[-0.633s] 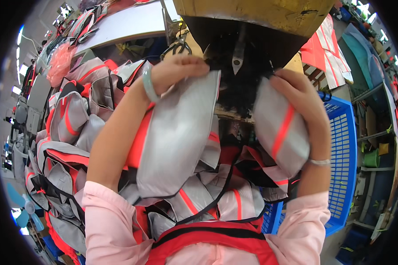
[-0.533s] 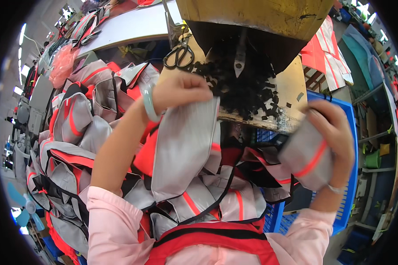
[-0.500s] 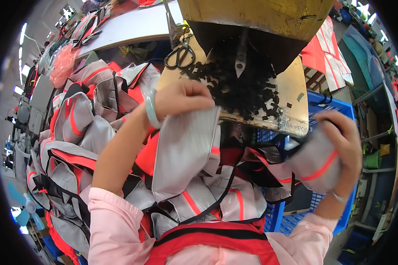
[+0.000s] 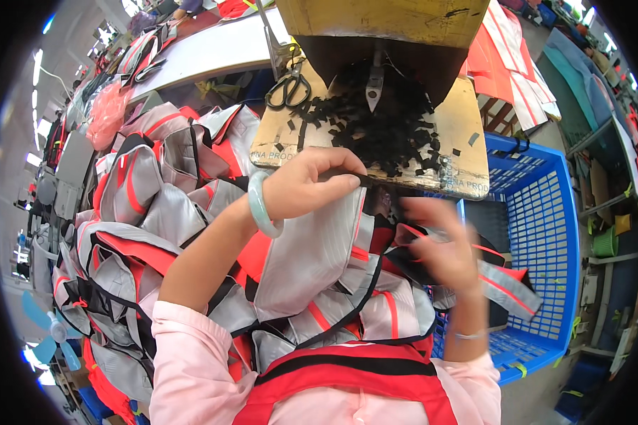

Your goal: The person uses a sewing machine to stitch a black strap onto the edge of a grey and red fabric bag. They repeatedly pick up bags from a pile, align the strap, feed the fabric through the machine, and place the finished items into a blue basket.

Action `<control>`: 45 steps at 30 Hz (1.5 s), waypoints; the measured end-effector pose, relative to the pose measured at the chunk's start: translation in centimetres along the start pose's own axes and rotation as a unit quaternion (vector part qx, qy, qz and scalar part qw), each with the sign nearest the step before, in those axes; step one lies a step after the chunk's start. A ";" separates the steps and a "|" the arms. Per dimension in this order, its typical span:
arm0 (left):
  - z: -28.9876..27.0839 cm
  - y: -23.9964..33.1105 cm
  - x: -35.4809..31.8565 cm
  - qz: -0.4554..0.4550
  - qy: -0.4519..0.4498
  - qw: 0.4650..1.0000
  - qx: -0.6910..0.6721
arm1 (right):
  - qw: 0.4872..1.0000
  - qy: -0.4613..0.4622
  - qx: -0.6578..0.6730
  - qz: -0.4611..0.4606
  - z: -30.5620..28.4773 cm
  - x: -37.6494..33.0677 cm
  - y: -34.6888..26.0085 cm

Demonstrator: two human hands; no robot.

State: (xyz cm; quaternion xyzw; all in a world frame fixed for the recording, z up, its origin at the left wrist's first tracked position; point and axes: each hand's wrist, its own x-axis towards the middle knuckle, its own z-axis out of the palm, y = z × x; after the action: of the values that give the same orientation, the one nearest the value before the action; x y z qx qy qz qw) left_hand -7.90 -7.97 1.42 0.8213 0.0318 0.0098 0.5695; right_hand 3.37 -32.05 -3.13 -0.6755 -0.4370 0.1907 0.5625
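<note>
My left hand [image 4: 312, 185] pinches the top edge of a grey fabric piece [image 4: 305, 255] with dark edging, which hangs over my lap. Several more grey pieces with neon red stripes lie beneath it. To its right, my right hand [image 4: 446, 248] is smeared by motion, its fingers apart with nothing seen in them. A grey and red fabric piece [image 4: 510, 287] lies across the left side of a blue plastic basket [image 4: 546, 234], beyond that hand. Ahead of my hands is a worn work plate [image 4: 276, 138] strewn with small black scraps [image 4: 376, 142].
Over the plate stands a boxy yellow-brown machine [image 4: 383, 21] with a pointed metal part [image 4: 374, 88] hanging down. Black-handled scissors [image 4: 288, 91] rest at the plate's left. A large heap of grey and red pieces [image 4: 170, 205] fills the left side.
My right hand has let go of a striped grey piece at the basket and moved left toward my left hand. The left hand still grips its piece, slightly lower and farther right.
</note>
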 end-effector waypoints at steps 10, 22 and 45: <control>-1.9 0.5 1.0 -0.055 0.043 0.995 -0.069 | 0.940 -0.082 0.318 0.093 8.8 6.3 3.4; -3.9 -4.3 -1.1 -0.013 0.127 0.991 0.048 | 0.917 -0.214 0.331 0.063 8.3 8.1 3.8; -6.1 -5.9 -10.4 0.023 0.206 0.967 -0.149 | 0.895 -0.077 -0.415 0.141 18.3 27.2 2.5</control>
State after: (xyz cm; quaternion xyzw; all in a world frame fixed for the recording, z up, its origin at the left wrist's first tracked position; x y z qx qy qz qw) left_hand -18.80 -0.81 -1.75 0.7080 0.1280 0.1964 0.6662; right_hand 5.47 0.76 -4.50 -0.8853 -0.4184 0.1210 0.1628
